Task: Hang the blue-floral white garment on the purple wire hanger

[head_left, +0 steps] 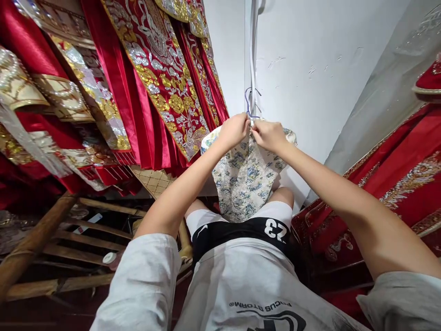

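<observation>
The left hand (234, 130) and right hand (268, 134) sit close together, almost touching. Both pinch the top edge of a floral garment (244, 179) just under a blue hanger hook (248, 103). The garment falls from the hands toward the person's shorts (275, 227). Its long axis runs from hook to hem, with the neck end pointing away at the wall (310, 69).

The grip looks slight, so the smooth cloth could slip off the hanger. The hook could also snag the red robes (161, 82) hanging just to the left of the hands.
</observation>
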Demonstrator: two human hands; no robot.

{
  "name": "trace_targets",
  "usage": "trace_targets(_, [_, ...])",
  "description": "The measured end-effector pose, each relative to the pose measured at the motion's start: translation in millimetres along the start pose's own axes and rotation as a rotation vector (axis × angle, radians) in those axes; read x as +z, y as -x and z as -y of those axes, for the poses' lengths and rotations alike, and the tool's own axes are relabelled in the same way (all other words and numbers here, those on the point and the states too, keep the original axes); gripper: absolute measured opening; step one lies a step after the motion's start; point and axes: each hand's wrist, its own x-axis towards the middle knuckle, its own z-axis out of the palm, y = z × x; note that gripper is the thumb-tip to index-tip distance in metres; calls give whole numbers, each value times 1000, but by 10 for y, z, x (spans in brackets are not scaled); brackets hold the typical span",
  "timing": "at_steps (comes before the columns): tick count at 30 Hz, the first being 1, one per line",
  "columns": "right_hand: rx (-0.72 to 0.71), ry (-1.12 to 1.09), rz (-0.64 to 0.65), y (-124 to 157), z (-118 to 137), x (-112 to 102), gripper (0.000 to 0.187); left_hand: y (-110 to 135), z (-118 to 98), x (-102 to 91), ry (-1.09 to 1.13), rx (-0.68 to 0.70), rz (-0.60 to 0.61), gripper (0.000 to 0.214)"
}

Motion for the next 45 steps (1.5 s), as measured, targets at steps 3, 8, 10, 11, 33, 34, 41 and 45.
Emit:
trace_targets(3, [18, -16, 75, 75, 78, 127, 26, -44, -70, -33, -3, -24, -79, 22])
trace_targets(8, [-123, -130, 380, 501, 247, 409, 15, 28, 81, -473, -167, -120, -21, 27])
trace_targets(10, [-254, -82, 479, 725, 302, 453, 15, 207, 227, -678, -335, -200, 71, 26])
trace_targets(11, [-301, -59, 508, 823, 320, 450, 17, 329, 300, -757, -421, -230, 124, 25])
trace_targets(33, [-303, -30, 888, 1095, 141, 157, 16, 1289, 246, -220, -291, -171, 1153, 19])
trace_targets(34, [-306, -33, 933, 1122, 182, 156, 16, 1251, 203, -213, -241, -114, 1066, 20])
trace_targets(41, [-199, -305, 932, 1043, 377, 159, 30, 905, -108, -230, 219, -2, 560, 36])
trace_targets(45, [-41, -797, 791, 896, 370, 228, 32, 899, -362, -157, 308, 49, 446, 32])
